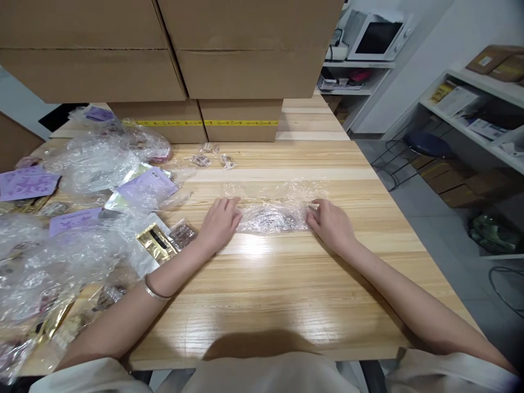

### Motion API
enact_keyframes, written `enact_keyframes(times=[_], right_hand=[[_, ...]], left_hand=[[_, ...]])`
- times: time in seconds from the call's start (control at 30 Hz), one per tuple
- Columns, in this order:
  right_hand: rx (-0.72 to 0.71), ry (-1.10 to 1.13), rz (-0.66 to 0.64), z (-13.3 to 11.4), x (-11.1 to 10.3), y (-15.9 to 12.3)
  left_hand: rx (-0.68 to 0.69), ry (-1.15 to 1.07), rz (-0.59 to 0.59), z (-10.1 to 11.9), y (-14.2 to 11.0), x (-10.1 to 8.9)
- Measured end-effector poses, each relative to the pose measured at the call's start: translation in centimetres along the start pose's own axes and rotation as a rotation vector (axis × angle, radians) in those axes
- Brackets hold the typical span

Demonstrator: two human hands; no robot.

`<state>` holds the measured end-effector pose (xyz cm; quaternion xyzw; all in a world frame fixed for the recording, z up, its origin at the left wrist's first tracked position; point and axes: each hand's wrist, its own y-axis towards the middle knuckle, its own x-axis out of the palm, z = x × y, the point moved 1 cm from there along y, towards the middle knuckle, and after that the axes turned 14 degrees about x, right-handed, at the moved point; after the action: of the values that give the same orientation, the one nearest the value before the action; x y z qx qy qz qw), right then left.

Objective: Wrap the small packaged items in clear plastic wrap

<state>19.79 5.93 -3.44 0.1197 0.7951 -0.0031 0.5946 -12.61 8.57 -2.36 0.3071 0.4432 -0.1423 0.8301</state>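
Beige cloth shirt (266, 376) nearest, my left grip (221, 222) and right grip (332, 222) clamped clear plastic wrap (273, 218), apparently mid-fold, needing even tension next.

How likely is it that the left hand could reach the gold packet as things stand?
Probably yes: the gold packet lies beside the left forearm, its top largely uncovered, though the left hand touches the clear plastic wrap.

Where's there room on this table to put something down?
Bare table shows between the forearms, nearer than the plastic wrap, and beyond that wrap toward the cardboard boxes. The left side is crowded with purple packets and crumpled plastic.
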Motion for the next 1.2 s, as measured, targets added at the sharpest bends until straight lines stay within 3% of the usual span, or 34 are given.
enact_keyframes(times=[0.07, 0.1, 0.17, 0.23, 0.3, 0.5, 0.63, 0.73, 0.8, 0.87, 0.93, 1.0, 1.1, 1.2], right_hand=[[-0.162, 0.005, 0.16, 0.2, -0.5, -0.3], [-0.288, 0.037, 0.152, 0.4, -0.8, -0.5], [-0.526, 0.103, -0.021, 0.9, -1.1, -0.9], [-0.634, 0.147, -0.222, 1.5, -1.1, -1.1], [-0.583, 0.193, -0.288, 1.9, -0.8, -1.1], [-0.238, 0.381, -0.262, 1.5, -0.5, 0.0], [0.013, 0.264, -0.244, 0.0, -0.4, 1.5], [0.1, 0.052, -0.066, -0.8, -0.2, 1.8], [0.033, -0.003, 0.134, -1.4, -0.4, 1.3], [-0.13, 0.009, 0.233, -2.2, -0.6, 0.4], [-0.325, 0.03, 0.161, -3.2, -0.4, -0.7], [-0.488, 0.025, -0.004, -4.2, 0.2, -1.6], [-0.551, 0.002, -0.197, -5.1, 1.5, -2.1], [-0.506, -0.005, -0.24, -5.3, 2.4, -2.1]], left_hand=[[0.222, 0.075, -0.003, 0.2, -0.2, -0.3], [0.332, 0.052, -0.072, 0.2, -0.3, -0.5], [0.469, -0.04, -0.275, -0.1, -0.4, -0.9], [0.456, -0.088, -0.398, -0.6, -0.4, -1.1], [0.37, -0.117, -0.404, -1.0, -0.3, -1.4], [0.05, -0.316, -0.262, -0.9, 0.5, -1.8], [-0.076, -0.103, -0.24, -0.9, 0.8, -0.5], [-0.085, 0.195, -0.129, -0.5, 0.7, 0.0], [0.011, 0.364, 0.033, 0.4, 0.4, -0.4], [0.202, 0.418, 0.053, 1.8, -0.3, -0.6], [0.396, 0.384, -0.077, 3.4, -1.2, -0.4], [0.484, 0.361, -0.206, 4.8, -2.0, 0.2], [0.414, 0.435, -0.248, 6.0, -2.7, 1.2], [0.232, 0.538, -0.277, 6.1, -2.8, 1.4]])
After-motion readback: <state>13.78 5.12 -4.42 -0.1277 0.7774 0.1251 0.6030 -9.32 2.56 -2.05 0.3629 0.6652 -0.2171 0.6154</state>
